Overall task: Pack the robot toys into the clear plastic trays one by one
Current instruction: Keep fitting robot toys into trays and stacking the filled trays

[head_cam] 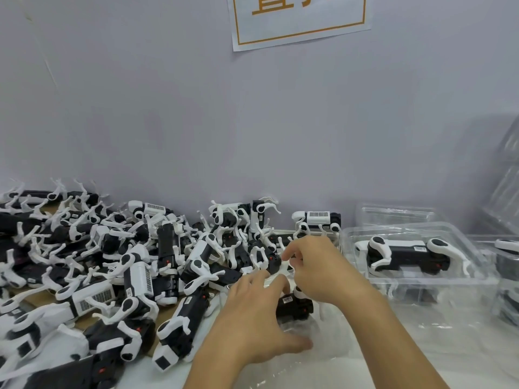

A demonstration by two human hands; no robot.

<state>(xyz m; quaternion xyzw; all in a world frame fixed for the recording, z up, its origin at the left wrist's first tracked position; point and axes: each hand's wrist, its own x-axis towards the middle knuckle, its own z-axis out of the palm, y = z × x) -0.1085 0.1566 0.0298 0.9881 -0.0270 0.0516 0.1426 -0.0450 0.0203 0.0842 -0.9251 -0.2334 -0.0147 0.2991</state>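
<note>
A black-and-white robot dog toy (295,306) lies in a clear plastic tray (331,349) in front of me. My left hand (258,318) rests on the toy's near end with its fingers spread and its thumb on the tray. My right hand (317,269) pinches one of the toy's white legs at its far end. A big heap of the same robot toys (118,265) covers the table to the left and behind. To the right stands a packed clear tray (415,256) holding one robot toy (407,255).
More clear trays (505,265) with toys stand at the far right, and empty ones lean against the wall (508,175). A paper sign (300,18) hangs on the grey wall. Brown cardboard (45,297) shows beneath the heap.
</note>
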